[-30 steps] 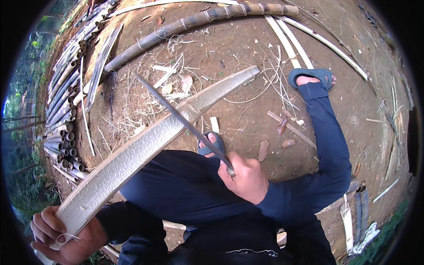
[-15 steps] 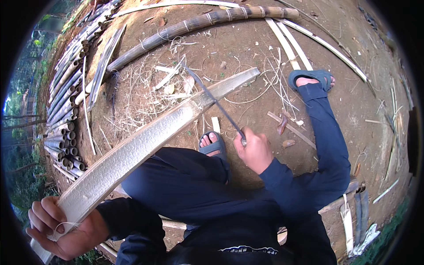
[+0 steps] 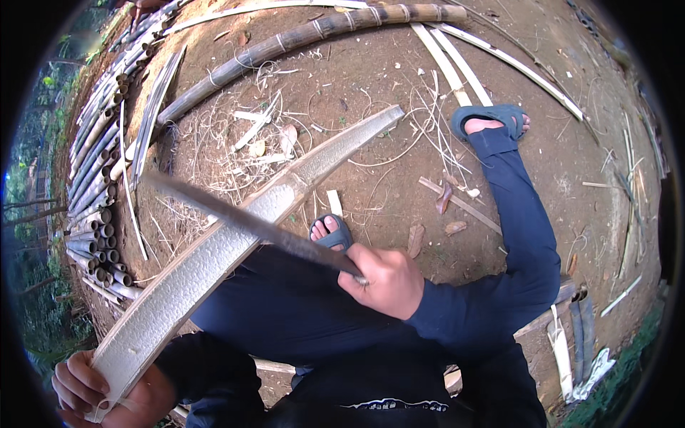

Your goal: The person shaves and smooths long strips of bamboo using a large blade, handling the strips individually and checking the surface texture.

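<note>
- Left hand [image 3: 118,389] is closing around the near end of a split bamboo piece [image 3: 189,282] at the lower left — fingers are curling over one edge, the palm is bearing on the other side.
- Right hand [image 3: 387,282] is making a fist on the handle end of a long dark blade [image 3: 292,245]; the handle itself is mostly hiding inside the fingers.
- Split bamboo piece is running diagonally from the left hand up to the upper middle, narrowing toward its far end; its pale, rough inner face is turning upward, and a node is crossing it past the middle.
- Blade is lying across the bamboo in view, pointing up and left, its far end blurring. Contact with the bamboo: cannot tell.
- Left sandal [image 3: 334,234] is resting on the soil just beyond the knee; right sandal [image 3: 489,121] is resting farther out, near the ends of two pale strips [image 3: 453,68].
- Curly shavings [image 3: 242,171] are littering the ground beyond the bamboo piece.
- A thick bamboo pole [image 3: 285,43] is lying beyond the shavings.
- Cut bamboo poles [image 3: 96,235] are stacking up along the left side, many open ends showing.
- Brown dry leaves [image 3: 444,198] are lying between the sandals, near a thin slat.
</note>
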Demonstrator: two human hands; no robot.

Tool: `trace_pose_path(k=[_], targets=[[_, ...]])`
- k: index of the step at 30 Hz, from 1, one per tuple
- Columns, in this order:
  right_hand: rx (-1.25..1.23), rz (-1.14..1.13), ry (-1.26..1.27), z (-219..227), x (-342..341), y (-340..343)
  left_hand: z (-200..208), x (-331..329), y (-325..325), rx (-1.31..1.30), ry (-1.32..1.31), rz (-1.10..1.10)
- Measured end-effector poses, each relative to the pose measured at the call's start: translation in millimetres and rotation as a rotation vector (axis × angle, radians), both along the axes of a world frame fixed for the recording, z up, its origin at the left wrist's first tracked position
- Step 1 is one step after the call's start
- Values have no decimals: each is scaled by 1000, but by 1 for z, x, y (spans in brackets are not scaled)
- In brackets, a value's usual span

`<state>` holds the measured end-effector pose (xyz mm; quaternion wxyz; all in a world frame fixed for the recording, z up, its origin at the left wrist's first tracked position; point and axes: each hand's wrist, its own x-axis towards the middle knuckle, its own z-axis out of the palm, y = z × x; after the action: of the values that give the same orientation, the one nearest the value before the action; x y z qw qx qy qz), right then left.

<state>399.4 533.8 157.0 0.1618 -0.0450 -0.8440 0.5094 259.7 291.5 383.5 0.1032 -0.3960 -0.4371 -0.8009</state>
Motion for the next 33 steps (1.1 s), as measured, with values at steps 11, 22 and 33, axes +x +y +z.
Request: trace_pose_path(k=[11, 22, 33], targets=[[6, -110, -5, -48, -19, 30, 5, -1, 1, 33, 30, -25], [-22, -158, -265, -84, -21, 54, 5, -11, -3, 16, -21, 11], [-16, -271, -428, -155, -15, 99, 2, -13, -3, 9, -6, -3]])
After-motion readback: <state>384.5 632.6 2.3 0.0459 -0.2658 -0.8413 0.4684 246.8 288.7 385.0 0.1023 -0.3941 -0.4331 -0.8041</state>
